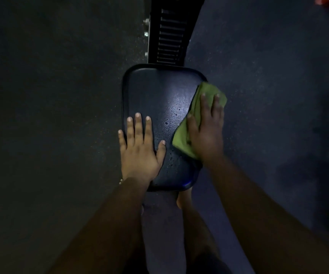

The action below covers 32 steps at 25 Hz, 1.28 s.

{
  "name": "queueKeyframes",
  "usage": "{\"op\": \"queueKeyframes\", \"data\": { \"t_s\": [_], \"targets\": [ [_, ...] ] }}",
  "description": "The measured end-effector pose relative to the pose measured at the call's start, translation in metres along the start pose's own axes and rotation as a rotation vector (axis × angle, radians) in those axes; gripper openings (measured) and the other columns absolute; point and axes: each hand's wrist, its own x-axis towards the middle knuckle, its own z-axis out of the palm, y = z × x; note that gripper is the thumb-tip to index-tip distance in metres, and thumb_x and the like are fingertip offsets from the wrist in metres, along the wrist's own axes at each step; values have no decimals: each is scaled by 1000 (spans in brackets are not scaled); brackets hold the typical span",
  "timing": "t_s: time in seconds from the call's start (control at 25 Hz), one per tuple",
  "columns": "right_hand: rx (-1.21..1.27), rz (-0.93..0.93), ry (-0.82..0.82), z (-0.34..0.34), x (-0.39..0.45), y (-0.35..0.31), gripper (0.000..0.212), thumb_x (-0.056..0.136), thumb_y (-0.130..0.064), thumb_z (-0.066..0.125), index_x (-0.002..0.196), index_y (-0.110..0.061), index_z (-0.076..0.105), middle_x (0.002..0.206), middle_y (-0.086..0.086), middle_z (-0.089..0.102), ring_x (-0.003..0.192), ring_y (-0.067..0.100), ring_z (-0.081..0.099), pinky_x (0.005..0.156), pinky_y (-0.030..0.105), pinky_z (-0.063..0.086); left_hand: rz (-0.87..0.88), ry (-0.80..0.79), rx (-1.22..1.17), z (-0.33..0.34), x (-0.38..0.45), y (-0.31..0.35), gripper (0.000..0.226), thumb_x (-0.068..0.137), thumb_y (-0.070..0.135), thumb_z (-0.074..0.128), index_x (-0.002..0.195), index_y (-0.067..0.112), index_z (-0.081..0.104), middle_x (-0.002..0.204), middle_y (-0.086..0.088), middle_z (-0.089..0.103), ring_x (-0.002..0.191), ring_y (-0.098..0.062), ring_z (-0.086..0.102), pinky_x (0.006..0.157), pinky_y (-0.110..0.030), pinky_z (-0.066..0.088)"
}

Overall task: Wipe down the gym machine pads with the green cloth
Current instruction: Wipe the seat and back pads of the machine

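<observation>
A dark pad (155, 107) beaded with droplets (171, 117) sits under 2 hands: the left hand (140, 147) flat and empty, the right hand (205, 127) pressing the cloth (181, 139) (fingers straight) at the pad's right edge, where it could slip off, leaving wet streaks.

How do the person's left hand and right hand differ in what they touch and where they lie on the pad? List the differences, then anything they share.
The left hand lies bare on the pad; the right hand presses the green cloth. The left hand sits at the pad's left near edge; the right hand is at its right edge, partly overhanging. Both lie flat, fingers straight, pointing away from the person.
</observation>
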Motion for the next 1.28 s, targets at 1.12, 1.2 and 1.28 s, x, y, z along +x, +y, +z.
{"op": "queueKeyframes", "data": {
  "t_s": [1.12,1.2,1.28],
  "targets": [
    [-698,-1063,-406,42,126,-121,58,105,-48,21,160,-35,13,170,-7,5,156,26,-3,118,68,8,-19,-6,-34,3,0,-6,81,101,60,33,162,11,12,171,-5,-1,157,-22,-6,126,-53,7],
    [-621,-876,-302,11,111,-72,60,105,-49,23,161,-37,7,170,-4,-3,156,30,-9,117,71,9,-16,-3,-50,2,0,-6,82,101,60,33,162,11,11,171,-5,-1,157,-22,-6,126,-54,8],
    [-544,-687,-238,-12,68,-24,61,104,-47,28,161,-33,14,170,1,-3,155,34,-10,117,70,13,-14,-5,-62,2,0,-6,82,100,61,32,162,11,11,171,-5,-1,157,-22,-6,125,-54,10]
  ]
}}
